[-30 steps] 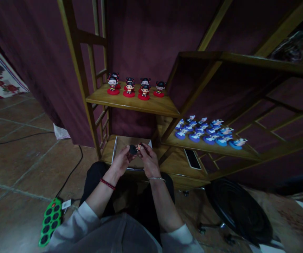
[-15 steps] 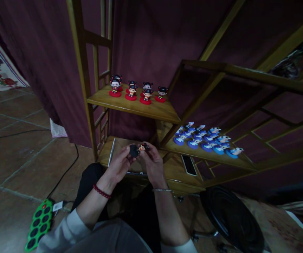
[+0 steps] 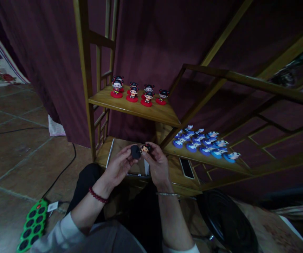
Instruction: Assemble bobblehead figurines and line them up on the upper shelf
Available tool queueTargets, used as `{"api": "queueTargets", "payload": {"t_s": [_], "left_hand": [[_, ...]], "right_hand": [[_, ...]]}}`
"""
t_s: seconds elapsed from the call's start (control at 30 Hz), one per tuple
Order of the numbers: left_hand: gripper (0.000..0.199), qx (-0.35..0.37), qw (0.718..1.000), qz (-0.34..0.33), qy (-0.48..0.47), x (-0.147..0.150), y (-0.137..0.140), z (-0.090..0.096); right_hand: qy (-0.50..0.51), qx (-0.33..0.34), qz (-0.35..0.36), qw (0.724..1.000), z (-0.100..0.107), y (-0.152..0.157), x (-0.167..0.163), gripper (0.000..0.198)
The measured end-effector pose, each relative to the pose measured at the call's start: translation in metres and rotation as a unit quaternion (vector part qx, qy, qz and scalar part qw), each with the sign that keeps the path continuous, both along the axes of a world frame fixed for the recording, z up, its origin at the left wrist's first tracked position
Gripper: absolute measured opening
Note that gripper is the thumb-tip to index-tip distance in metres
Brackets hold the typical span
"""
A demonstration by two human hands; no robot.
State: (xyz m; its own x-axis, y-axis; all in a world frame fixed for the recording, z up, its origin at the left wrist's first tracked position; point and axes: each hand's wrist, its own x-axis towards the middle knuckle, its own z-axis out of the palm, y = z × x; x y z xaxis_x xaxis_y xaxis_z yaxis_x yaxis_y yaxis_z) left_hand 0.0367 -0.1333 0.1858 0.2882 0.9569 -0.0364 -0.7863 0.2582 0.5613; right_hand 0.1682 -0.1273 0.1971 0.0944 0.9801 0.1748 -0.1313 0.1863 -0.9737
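Observation:
Between my two hands is a small figurine (image 3: 145,149) with black hair and a dark round base (image 3: 135,151). My left hand (image 3: 120,165) is closed on the base, thumb on its edge. My right hand (image 3: 157,164) pinches the figurine's head end, with the thumb below and the fingers behind. The figurine lies sideways, base to the left. Beneath my hands is an open flat box (image 3: 120,144) on the lower shelf, partly hidden by them. Several similar figurines (image 3: 134,93) on red bases stand upright on the shelf above.
To the right, several blue and purple figurines (image 3: 206,144) stand on another shelf (image 3: 220,162). A phone (image 3: 186,168) lies on the lower right surface. A black round stool (image 3: 227,221) is at lower right. A green power strip (image 3: 32,225) with its cable lies on the tiled floor.
My hands still hold the figurine; its base and face now show more toward me. The right hand has shifted slightly right and down. The camera view has moved a little.

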Motion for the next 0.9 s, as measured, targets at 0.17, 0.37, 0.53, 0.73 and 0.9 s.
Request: {"api": "queueTargets", "payload": {"t_s": [0.17, 0.37, 0.53, 0.73, 0.9], "left_hand": [[0.025, 0.021, 1.0, 0.005, 0.009, -0.001, -0.003, 0.0027], [0.022, 0.028, 0.999, 0.015, 0.022, 0.0003, -0.0028, 0.0041], [0.022, 0.026, 0.999, 0.018, 0.028, 0.0016, -0.0029, 0.0037], [0.024, 0.02, 0.999, 0.017, 0.03, 0.0021, -0.0048, 0.0063], [0.024, 0.023, 0.999, 0.012, 0.03, 0.0027, -0.0052, 0.0051]], "right_hand": [[-0.004, 0.011, 0.018, 1.0, 0.0042, -0.001, 0.0005, 0.031], [-0.012, 0.009, 0.028, 0.999, 0.0082, -0.0021, -0.0004, 0.031], [-0.014, 0.009, 0.03, 0.999, 0.0088, -0.0025, -0.0007, 0.032], [-0.021, 0.006, 0.031, 0.999, 0.0094, -0.0027, 0.0002, 0.032], [-0.019, 0.007, 0.034, 0.999, 0.0081, -0.0024, 0.0018, 0.032]]}}
